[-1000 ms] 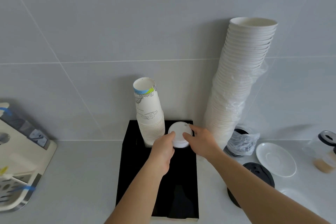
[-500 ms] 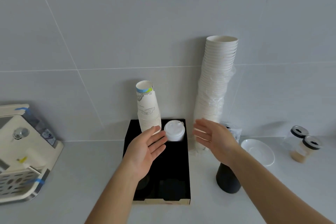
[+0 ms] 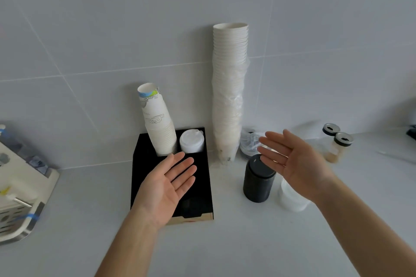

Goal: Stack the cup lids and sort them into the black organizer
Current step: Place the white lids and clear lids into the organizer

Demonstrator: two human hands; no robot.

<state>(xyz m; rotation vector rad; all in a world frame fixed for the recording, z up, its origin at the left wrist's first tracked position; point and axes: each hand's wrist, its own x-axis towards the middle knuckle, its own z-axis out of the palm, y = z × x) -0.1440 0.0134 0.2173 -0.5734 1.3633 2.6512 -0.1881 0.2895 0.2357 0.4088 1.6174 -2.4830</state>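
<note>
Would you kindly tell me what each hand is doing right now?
Left hand: open, palm up, holding nothing, above the black organizer.
Right hand: open, fingers straight, holding nothing.

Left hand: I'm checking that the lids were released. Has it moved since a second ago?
Yes. The left hand has let go of the white lid stack and pulled back toward the black organizer's front, open.

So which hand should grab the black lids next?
Probably the right hand. It is open and empty, right above the black lids stacked beside the organizer. The left hand, also open, is over the organizer, farther away.
</note>
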